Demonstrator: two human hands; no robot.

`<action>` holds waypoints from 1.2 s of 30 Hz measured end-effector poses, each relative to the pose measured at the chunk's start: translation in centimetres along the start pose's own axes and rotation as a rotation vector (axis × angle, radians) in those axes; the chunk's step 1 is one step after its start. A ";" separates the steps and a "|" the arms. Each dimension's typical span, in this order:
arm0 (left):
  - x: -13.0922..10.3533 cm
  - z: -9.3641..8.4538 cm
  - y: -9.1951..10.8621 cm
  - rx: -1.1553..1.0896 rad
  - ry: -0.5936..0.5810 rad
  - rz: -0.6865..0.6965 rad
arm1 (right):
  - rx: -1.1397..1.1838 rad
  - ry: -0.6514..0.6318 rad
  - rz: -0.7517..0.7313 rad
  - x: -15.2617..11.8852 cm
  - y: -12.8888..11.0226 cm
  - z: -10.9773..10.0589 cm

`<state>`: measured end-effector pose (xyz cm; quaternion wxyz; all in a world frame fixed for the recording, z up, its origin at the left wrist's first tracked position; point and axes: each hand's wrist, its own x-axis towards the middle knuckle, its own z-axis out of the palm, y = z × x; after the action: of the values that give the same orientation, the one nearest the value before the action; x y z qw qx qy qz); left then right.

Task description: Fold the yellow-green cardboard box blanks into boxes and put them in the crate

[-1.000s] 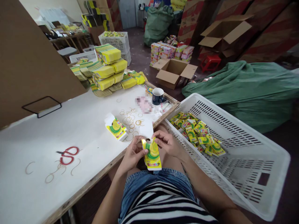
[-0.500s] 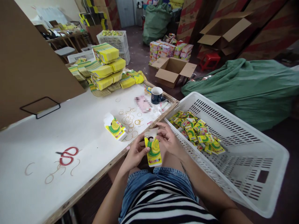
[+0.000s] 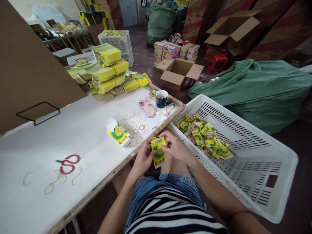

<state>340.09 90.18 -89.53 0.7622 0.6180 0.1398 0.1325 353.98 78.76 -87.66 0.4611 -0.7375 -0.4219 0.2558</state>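
Note:
Above my lap, a small yellow and green carton (image 3: 159, 156) hangs upright between both hands, its top end folded over with a barcode showing. My left hand (image 3: 144, 156) pinches its left edge, thumb on the front. My right hand (image 3: 173, 145) grips its upper right side near the top. To the left on the white table (image 3: 80, 136) lies another yellow carton (image 3: 119, 134) with white flaps open. Rubber bands (image 3: 133, 125) are scattered beside it. At my right, a white crate (image 3: 253, 146) holds a heap of small yellow cartons (image 3: 202, 135).
Red-handled scissors (image 3: 69, 164) lie on the left of the table. Stacked flat yellow cartons (image 3: 107, 70) stand at its far end, near a dark mug (image 3: 162, 99). An open cardboard box (image 3: 179, 73) and green sacking (image 3: 253, 94) are beyond the crate.
The carton's white top flap has been folded down, and a yellow barcode panel now shows at the top. My right hand has moved slightly left. The view has shifted a little.

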 end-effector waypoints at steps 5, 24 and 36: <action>0.1 0.0 -0.2 -0.016 0.001 -0.011 | -0.011 0.030 0.028 -0.1 -0.3 0.5; 1.1 -3.7 0.6 0.707 0.484 0.238 | -0.253 0.782 -0.247 -0.9 0.8 -2.0; 0.1 -10.6 0.8 1.357 0.548 -0.080 | 0.007 0.449 -0.101 -0.3 1.4 2.4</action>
<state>336.17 100.00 -90.89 0.1537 0.8931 0.3994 0.1387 352.50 79.35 -89.96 0.5583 -0.7523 -0.3440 0.0632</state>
